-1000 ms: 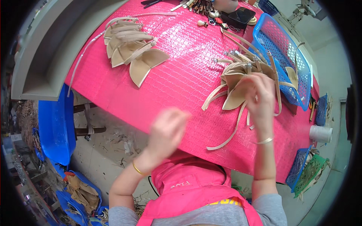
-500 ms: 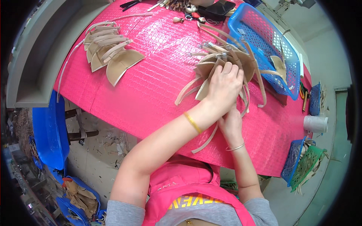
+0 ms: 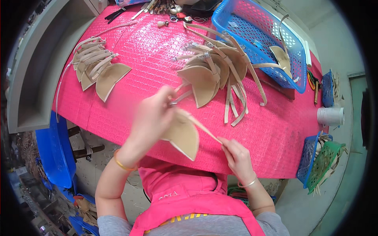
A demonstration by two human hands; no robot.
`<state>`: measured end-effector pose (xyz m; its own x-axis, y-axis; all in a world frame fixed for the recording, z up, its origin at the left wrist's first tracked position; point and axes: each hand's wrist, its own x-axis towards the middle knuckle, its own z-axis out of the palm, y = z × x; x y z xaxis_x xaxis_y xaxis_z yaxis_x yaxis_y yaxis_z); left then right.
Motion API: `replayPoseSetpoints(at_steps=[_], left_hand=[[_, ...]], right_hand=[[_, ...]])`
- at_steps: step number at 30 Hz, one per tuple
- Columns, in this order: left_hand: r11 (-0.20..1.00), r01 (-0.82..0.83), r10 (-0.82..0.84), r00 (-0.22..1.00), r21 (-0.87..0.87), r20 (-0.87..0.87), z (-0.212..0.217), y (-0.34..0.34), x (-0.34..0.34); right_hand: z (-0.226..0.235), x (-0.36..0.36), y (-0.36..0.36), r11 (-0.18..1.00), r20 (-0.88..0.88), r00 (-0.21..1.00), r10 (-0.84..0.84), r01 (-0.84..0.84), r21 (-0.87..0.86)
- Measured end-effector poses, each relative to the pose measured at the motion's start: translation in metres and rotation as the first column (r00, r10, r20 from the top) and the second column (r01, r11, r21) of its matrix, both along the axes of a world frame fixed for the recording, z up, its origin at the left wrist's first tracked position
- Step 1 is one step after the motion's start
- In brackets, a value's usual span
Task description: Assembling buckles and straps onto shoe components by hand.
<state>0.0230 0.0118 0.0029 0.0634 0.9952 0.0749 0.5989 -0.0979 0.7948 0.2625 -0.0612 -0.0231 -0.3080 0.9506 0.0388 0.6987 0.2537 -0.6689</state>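
Observation:
A tan, curved two-lobed piece with a thin strap and buckle, like the heel part of a sandal upper (image 3: 183, 135), is held above the table's front edge. My left hand (image 3: 153, 116), slightly blurred, is closed on it by the buckle end. Its strap (image 3: 204, 128) stretches across to my right hand (image 3: 238, 157), which pinches the end between thumb and fingers. Beyond my hands lies an overlapping pile of similar sandal heel pieces (image 3: 199, 80), with straps and buckles. Another overlapping row of these heel pieces (image 3: 112, 76) lies farther left.
A large blue basket (image 3: 262, 59) stands at the back right with a tan piece inside. Small blue (image 3: 307, 159) and green baskets (image 3: 325, 167) and a white thread spool (image 3: 330, 116) sit along the right side. A grey shelf frame (image 3: 21, 84) borders the left.
My hands have come away from the right pile toward me with one heel piece. They were crossed over the pile and are now apart, the strap stretched between them.

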Motion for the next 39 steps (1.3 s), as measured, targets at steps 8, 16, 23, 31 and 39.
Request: replayPoseSetpoints(at_steps=[8,16,23,31,39], left_hand=[[0.993,-0.112,0.100,0.972,-0.042,-0.214,-0.026,-0.030,-0.048],[0.944,0.115,-0.062,0.982,-0.308,0.177,-0.009,-0.036,-0.050],[0.855,0.189,0.134,0.819,-0.482,0.558,-0.014,-0.045,-0.060],[0.819,0.297,0.207,0.644,-0.490,0.737,-0.021,-0.045,-0.071],[0.856,0.213,0.242,0.640,-0.471,0.729,-0.011,-0.047,-0.065]], right_hand=[[0.035,0.010,-0.015,0.978,-0.174,0.976,0.133,-0.101,0.183],[0.040,-0.084,0.029,0.824,-0.847,0.487,-0.212,-0.377,-0.423],[-0.008,-0.126,0.028,0.653,-0.694,0.637,-0.336,-0.373,-0.659],[-0.011,-0.126,0.025,0.737,-0.657,0.712,-0.248,-0.301,-0.605],[-0.008,-0.130,0.026,0.762,-0.658,0.718,-0.226,-0.290,-0.578]])
